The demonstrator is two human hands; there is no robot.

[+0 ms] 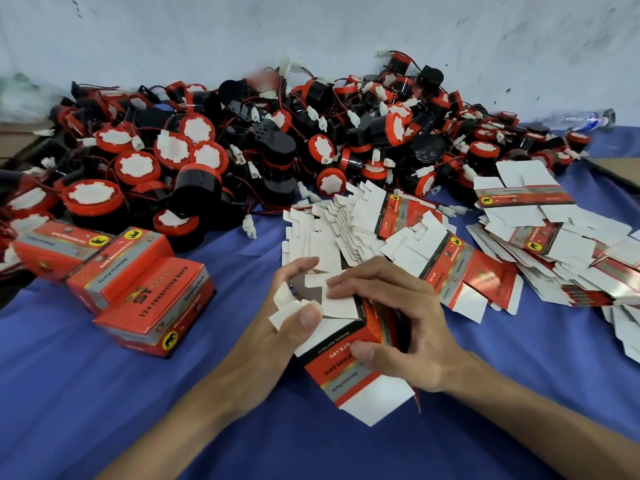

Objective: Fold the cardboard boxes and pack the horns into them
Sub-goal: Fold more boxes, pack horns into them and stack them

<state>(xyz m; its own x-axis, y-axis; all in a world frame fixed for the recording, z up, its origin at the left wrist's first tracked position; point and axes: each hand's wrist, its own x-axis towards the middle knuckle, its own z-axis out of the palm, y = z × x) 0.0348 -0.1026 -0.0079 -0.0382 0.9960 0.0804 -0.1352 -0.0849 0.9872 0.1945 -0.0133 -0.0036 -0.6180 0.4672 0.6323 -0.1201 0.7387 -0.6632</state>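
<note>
While both hands' fingers (349, 278) grip it, the red-and-white box (341, 344) seems half-folded.

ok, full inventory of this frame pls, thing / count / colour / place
horns: a large pile, too many to count, black and red with white faces, across the back against the wall
flat boxes: many in loose stacks, white with red print, centre to right on the cloth
folded boxes: at least three, red and grey, front left
box in hand: one, red and white, half folded, flaps open, centre front
bottle: one, clear plastic, lying at the far right by the wall
cloth: one, blue, covers the work surface
wall: white, scuffed, behind
left hand: grips the box's left side, thumb on a flap
right hand: holds the box's right side, fingers pressing its flaps
</note>
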